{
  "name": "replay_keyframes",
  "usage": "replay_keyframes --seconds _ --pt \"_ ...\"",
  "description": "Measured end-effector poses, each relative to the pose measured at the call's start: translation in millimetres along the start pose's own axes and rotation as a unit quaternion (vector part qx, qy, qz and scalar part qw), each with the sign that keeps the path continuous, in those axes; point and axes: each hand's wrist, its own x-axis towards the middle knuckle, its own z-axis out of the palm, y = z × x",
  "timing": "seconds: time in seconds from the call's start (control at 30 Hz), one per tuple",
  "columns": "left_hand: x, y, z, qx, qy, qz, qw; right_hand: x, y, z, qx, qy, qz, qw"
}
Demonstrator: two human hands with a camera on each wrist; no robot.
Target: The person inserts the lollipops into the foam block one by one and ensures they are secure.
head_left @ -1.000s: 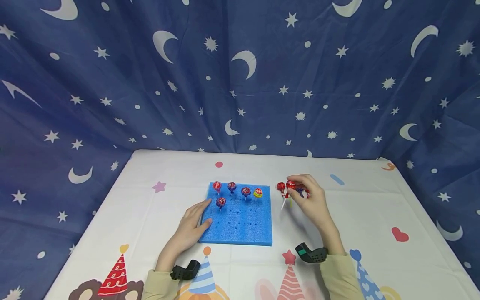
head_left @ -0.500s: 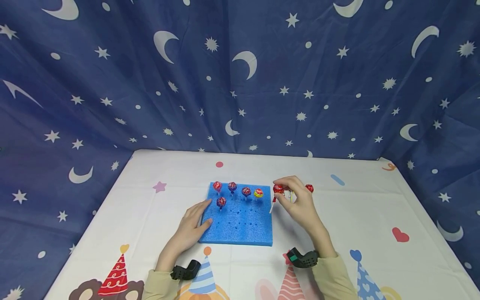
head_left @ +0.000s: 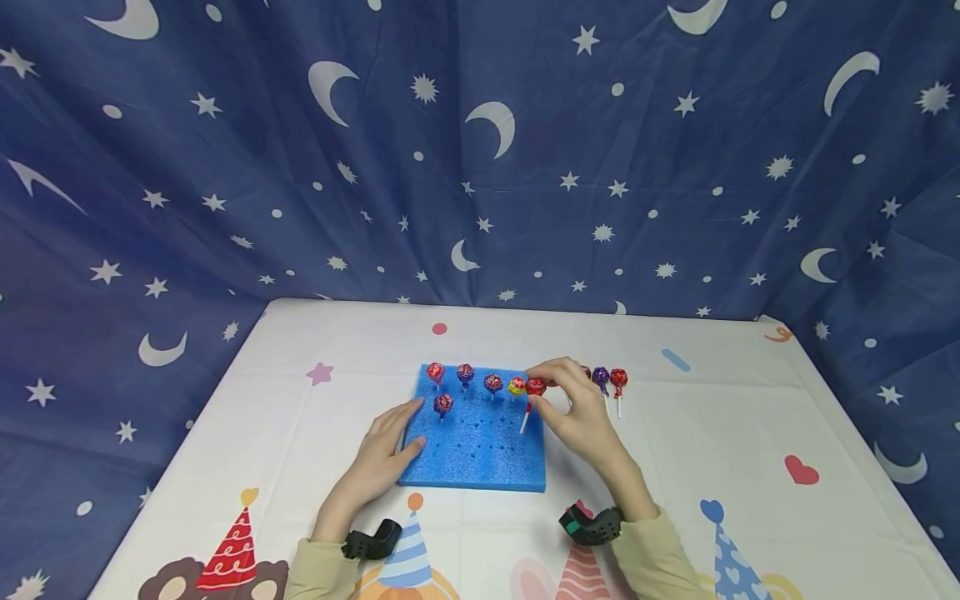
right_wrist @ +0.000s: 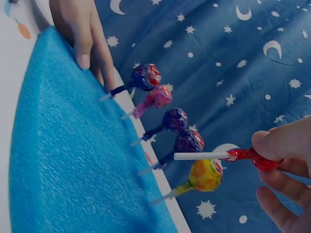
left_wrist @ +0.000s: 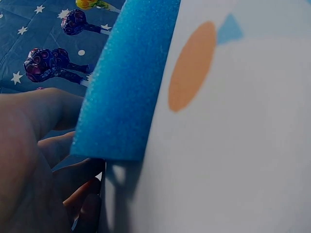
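My right hand [head_left: 579, 418] pinches a red-wrapped lollipop [head_left: 536, 387] by its candy head, above the right part of a blue foam board [head_left: 472, 467]. In the right wrist view its white stick [right_wrist: 199, 156] points left, free of the foam. My left hand [head_left: 381, 457] rests along the board's left edge, fingers extended. Upright in the back row stand a pink-red lollipop [head_left: 435, 372], two dark purple-red ones and a yellow one [head_left: 517, 385]. One purple-red lollipop [head_left: 442, 405] stands in the second row, at the left.
Right of the board lie a purple lollipop [head_left: 601, 377] and a red lollipop [head_left: 618, 379], with another partly hidden behind my right hand. Rows of small holes mark the board's front part. A white printed cloth [head_left: 750, 433] covers the table, and a dark blue star curtain [head_left: 540, 167] hangs behind.
My right hand has lifted the red lollipop from the loose ones and carried it left, over the board. Lollipops it had covered now show. My left hand stays in place.
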Motion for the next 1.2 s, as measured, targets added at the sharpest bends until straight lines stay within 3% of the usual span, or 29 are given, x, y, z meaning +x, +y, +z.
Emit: replay_keyframes --seconds 1.2 --pt "-0.2 2.8 -2.6 -0.002 -0.013 -0.016 0.9998 2.2 -15.3 34.6 0.017 -0.024 -0.058 0.998"
